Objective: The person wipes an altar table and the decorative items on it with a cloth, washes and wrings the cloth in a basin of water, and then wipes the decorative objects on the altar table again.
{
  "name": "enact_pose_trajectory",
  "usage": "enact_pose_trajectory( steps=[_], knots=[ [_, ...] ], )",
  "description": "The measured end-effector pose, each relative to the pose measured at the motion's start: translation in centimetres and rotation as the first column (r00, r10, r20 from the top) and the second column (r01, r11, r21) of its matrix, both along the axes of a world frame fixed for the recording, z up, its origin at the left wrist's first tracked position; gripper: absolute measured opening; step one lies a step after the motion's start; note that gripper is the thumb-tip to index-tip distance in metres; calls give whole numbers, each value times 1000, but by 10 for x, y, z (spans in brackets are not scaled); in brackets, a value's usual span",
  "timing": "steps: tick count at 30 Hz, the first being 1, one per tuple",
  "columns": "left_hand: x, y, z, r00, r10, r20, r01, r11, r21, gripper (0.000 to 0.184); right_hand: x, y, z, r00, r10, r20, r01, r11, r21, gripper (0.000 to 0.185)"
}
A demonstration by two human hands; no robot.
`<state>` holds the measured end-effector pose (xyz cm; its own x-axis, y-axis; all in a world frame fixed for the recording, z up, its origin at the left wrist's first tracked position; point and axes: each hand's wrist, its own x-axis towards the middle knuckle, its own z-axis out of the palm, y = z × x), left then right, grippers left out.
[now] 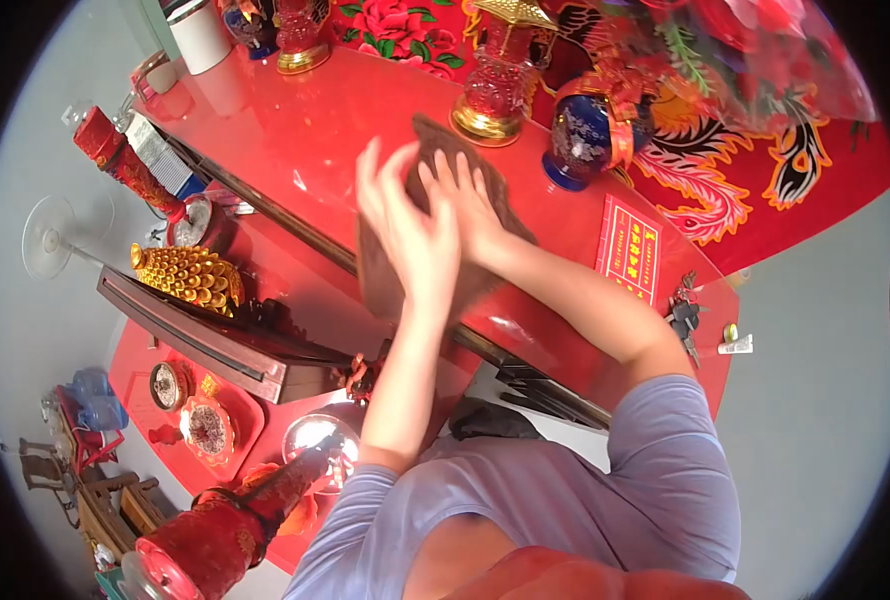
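A brown cloth lies on the red tabletop, its near part reaching the table's front edge. My right hand lies flat on the cloth with its fingers stretched out. Just beside it, my left hand is raised over the cloth, fingers apart and slightly blurred, with nothing visible in it. Behind the hands stands a red glass lamp with a gold base. To its right is a dark blue vase with an orange ribbon.
A red booklet, keys and a small white tube lie at the right. A white canister stands at the back left. Below the table edge are a gold ornament, a dark wooden box and a red candle.
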<state>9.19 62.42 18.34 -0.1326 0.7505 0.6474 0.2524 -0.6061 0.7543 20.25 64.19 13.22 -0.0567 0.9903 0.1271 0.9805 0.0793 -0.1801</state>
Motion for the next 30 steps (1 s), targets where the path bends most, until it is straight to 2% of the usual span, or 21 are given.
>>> enact_pose_trajectory(
  steps=[1, 3, 5, 7, 10, 14, 18, 21, 22, 29, 30],
  knots=[
    [11, 13, 8, 996, -82, 43, 82, 997, -12, 38, -1, -21, 6, 1000, -9, -16, 10, 1000, 1, 76],
    [41, 51, 13, 969, -226, 97, 232, 971, -54, 36, 12, -62, 0, 997, 48, 61, -50, 998, 40, 72],
    [74, 87, 18, 972, -236, 16, 236, 965, -110, 41, 20, -95, 2, 993, 80, 82, -85, 995, 58, 71],
    [98, 113, 25, 945, -263, -194, 209, 943, -260, 56, 27, -118, 4, 988, 127, 88, -133, 989, 63, 70],
    [137, 142, 16, 942, -14, -336, 11, 1000, -10, 75, 36, -136, 8, 971, 225, 83, -230, 971, 59, 68],
    [161, 175, 31, 899, -137, -416, 99, 989, -113, 78, 39, -132, 7, 951, 306, 39, -308, 949, 68, 67],
    [176, 179, 36, 939, -34, -342, -8, 993, -120, 71, 39, -117, 9, 931, 364, 4, -364, 931, -25, 71],
    [174, 176, 38, 949, -9, -316, -44, 986, -159, 63, 35, -101, 7, 928, 372, -5, -372, 928, -5, 73],
    [174, 178, 38, 950, -1, -313, -51, 986, -156, 59, 35, -91, -1, 920, 390, -17, -389, 919, 58, 72],
    [163, 203, 56, 972, 32, -231, -69, 986, -154, 52, 7, -5, 0, 949, 315, 22, -314, 949, -41, 82],
    [161, 210, 60, 971, 56, -231, -84, 990, -115, 50, 3, 12, -11, 955, 294, 39, -295, 955, 29, 84]
  ],
)
